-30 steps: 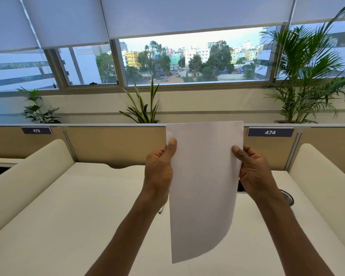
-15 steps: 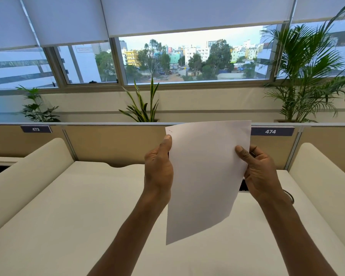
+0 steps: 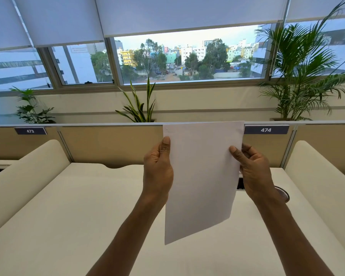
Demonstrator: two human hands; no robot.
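There is one sheet of paper [image 3: 201,176], with a left hand [image 3: 157,172] and a right hand [image 3: 255,172] making two hands. Three plants stand far off: left plant [image 3: 31,108], middle plant [image 3: 137,104] and right plant [image 3: 301,72]. There are two number plates, the 473 plate [image 3: 30,131] and the 474 plate [image 3: 265,130].

You face a cream desk [image 3: 68,216] backed by a tan partition [image 3: 108,144] bearing number plates 473 [image 3: 30,131] and 474 [image 3: 265,130]. Beyond it, a snake plant [image 3: 139,108] and, at right, a palm [image 3: 299,72] stand below a wide daylit window [image 3: 187,60] with half-lowered roller blinds [image 3: 167,14].
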